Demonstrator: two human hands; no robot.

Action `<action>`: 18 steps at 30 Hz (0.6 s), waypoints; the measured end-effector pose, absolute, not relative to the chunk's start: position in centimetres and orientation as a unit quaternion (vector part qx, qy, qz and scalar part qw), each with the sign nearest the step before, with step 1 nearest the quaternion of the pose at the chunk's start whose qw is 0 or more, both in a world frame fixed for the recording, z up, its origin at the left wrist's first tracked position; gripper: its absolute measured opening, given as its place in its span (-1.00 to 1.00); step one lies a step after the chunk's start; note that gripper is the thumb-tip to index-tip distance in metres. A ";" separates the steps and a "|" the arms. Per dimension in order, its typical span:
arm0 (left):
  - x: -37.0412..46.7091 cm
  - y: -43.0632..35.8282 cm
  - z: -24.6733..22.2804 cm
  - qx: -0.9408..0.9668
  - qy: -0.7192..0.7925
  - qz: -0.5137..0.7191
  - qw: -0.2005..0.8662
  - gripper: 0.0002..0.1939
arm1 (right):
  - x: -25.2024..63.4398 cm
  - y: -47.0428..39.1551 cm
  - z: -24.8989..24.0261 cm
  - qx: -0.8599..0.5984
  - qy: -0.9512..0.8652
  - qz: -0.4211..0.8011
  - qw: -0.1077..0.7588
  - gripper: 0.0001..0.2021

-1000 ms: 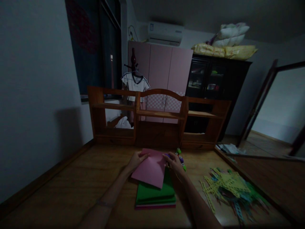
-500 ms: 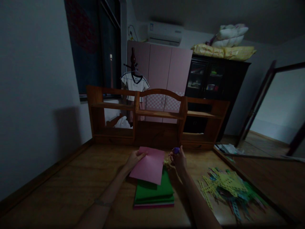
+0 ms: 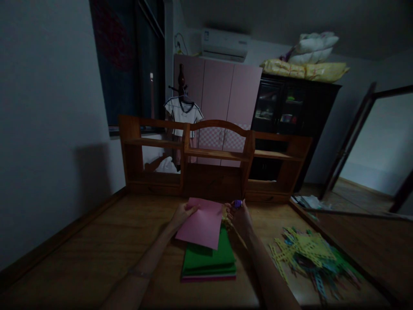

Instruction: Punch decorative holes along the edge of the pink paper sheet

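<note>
A pink sheet (image 3: 203,224) is pinched at its upper left by my left hand (image 3: 183,216), thumb on top. The sheet is tilted and overlaps a stack of green sheets (image 3: 208,258), which has white and dark pink edges at the bottom. My right hand (image 3: 239,217) is closed around a small purple object (image 3: 238,204), close to the sheet's right edge. Small yellowish scraps (image 3: 226,218) lie between the sheet and my right hand. What the purple object is cannot be made out clearly.
On the right of the wooden table (image 3: 80,249) lies a pile of punched paper strips (image 3: 312,249), yellow, green and blue. A wooden shelf unit (image 3: 216,153) stands along the back edge. Papers and a plastic bag (image 3: 311,201) lie beyond the right edge.
My right hand has shifted slightly left, nearer the pink sheet's edge, with the purple object turned a little. The left hand and sheet are nearly unchanged.
</note>
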State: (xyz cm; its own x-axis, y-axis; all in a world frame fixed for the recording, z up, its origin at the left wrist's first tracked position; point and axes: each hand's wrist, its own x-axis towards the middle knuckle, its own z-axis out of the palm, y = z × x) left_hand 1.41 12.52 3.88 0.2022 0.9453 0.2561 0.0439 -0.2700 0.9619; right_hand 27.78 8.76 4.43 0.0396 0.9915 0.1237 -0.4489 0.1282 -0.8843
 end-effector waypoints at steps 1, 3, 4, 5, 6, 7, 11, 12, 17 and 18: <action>1.4 12.6 3.8 0.625 0.394 0.496 0.457 -0.49 | 27.9 8.7 4.3 -0.326 -0.396 0.574 0.638 -0.47; 1.4 12.7 3.7 0.626 0.395 0.497 0.452 -0.51 | 28.1 8.7 4.1 -0.296 -0.386 0.585 0.648 -0.53; 1.3 12.7 3.7 0.629 0.397 0.496 0.448 -0.51 | 28.2 8.6 4.0 -0.284 -0.383 0.588 0.653 -0.56; 1.3 12.7 3.7 0.631 0.400 0.494 0.444 -0.51 | 28.4 8.6 4.0 -0.276 -0.381 0.588 0.658 -0.59; 1.3 12.7 3.8 0.631 0.404 0.494 0.441 -0.50 | 28.5 8.6 3.9 -0.273 -0.383 0.584 0.662 -0.61; 1.3 12.7 3.8 0.629 0.406 0.494 0.441 -0.50 | 28.6 8.6 3.9 -0.274 -0.387 0.578 0.664 -0.62; 1.2 12.5 4.0 0.625 0.412 0.492 0.444 -0.49 | 28.6 8.6 4.0 -0.285 -0.404 0.554 0.670 -0.61; 1.2 12.5 4.0 0.626 0.411 0.492 0.444 -0.49 | 28.5 8.7 4.1 -0.289 -0.409 0.546 0.672 -0.59; 1.0 13.0 3.9 0.574 0.425 0.511 0.478 -0.52 | 27.8 8.7 4.5 -0.411 -0.412 0.456 0.673 -0.43; 0.9 13.1 4.1 0.545 0.433 0.524 0.491 -0.54 | 27.6 8.6 4.6 -0.442 -0.418 0.431 0.666 -0.42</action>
